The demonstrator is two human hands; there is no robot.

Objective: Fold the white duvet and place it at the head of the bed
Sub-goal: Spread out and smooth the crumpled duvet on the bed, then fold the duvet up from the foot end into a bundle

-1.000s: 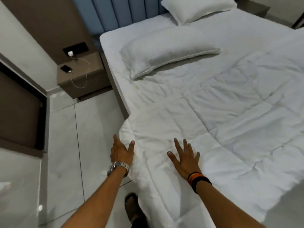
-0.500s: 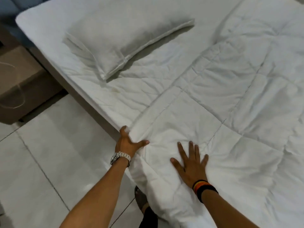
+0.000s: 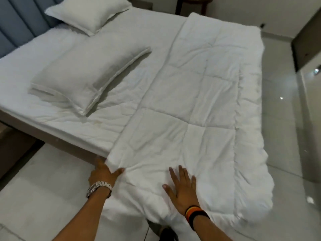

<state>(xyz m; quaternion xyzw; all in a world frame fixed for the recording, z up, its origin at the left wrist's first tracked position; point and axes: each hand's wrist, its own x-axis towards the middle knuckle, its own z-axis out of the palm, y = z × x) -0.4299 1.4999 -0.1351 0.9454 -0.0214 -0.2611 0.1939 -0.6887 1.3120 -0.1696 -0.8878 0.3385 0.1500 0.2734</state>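
The white quilted duvet [image 3: 194, 105] lies folded lengthwise over the right half of the bed [image 3: 57, 122], its near end hanging over the bed's side. My left hand [image 3: 104, 174], with a steel watch on the wrist, pinches the duvet's near left corner between thumb and fingers. My right hand [image 3: 182, 188], with dark bands at the wrist, lies flat and spread on the duvet a little to the right. The blue padded headboard [image 3: 19, 26] is at the far left.
Two white pillows lie on the sheet: one [image 3: 83, 77] in the left middle, one [image 3: 88, 13] against the headboard. Pale floor tiles [image 3: 43, 188] surround the bed. A dark table leg and round top [image 3: 192, 4] stand beyond it. My foot [image 3: 165, 232] shows below.
The view has swung right and pulled back, so the whole duvet and the far pillow show. My left hand has closed on the duvet corner. My right hand stays flat.
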